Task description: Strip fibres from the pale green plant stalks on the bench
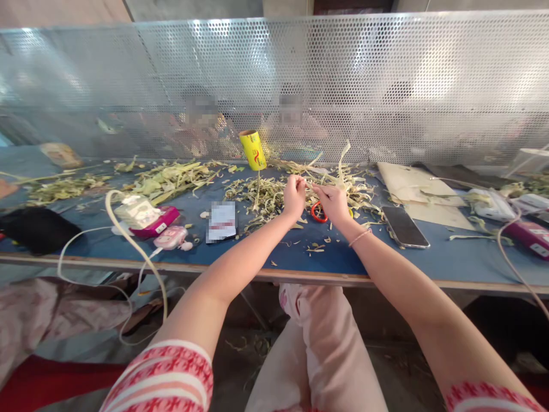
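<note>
My left hand and my right hand are raised close together over the blue table. Both are closed in a pinch on a thin pale leaf strip that runs between them. Just beyond the hands lies a heap of dried green and straw-coloured leaf strips. Red-handled scissors lie on the table under my right hand. A yellow roll stands on a thin stick behind my left hand.
A phone lies right of my hands, and a small printed card to the left. Pink devices with white cables sit further left, more devices at the far right. A perforated metal screen closes the table's back; people sit behind it.
</note>
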Demonstrator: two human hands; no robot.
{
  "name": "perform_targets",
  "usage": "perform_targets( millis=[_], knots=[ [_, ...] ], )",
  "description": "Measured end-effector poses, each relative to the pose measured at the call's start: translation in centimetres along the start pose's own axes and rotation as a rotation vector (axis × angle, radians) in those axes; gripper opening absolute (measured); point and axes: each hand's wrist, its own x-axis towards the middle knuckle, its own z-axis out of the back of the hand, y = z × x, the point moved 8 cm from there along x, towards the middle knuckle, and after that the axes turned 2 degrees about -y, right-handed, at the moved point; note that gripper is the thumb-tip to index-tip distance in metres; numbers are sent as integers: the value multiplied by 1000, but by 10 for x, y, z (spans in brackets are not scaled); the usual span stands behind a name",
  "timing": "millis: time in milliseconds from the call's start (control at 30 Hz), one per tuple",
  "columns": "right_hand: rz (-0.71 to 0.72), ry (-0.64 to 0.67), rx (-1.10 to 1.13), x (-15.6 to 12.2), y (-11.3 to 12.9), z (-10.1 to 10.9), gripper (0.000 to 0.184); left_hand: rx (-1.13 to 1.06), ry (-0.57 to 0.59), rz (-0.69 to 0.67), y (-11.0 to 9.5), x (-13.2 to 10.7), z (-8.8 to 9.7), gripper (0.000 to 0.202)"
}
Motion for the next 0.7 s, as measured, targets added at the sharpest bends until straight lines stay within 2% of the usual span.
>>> perform_targets(
  millis=[167, 267, 367, 467, 600, 700],
  knots=[
    [-218, -91, -25, 4, -34, 11, 47, -45, 108, -66, -8, -4, -10, 11],
    [-301, -142, -6, 5, -51, 16, 48, -55, 160, -103, -13, -11, -17, 11],
    [-346, -155, 36, 4, -59, 17, 47, -46, 170, -89, -14, -13, -19, 11],
    [-361, -114, 54, 4, -58, 14, 47, -33, 120, -51, -11, -10, -13, 10],
    [-447, 29, 167, 2, -62, -3, 53, -21, 67, -40, -8, -3, -4, 11],
    [-409, 88, 196, 2, -58, -9, 52, -13, 70, -57, -9, -2, -3, 13]
  ],
)
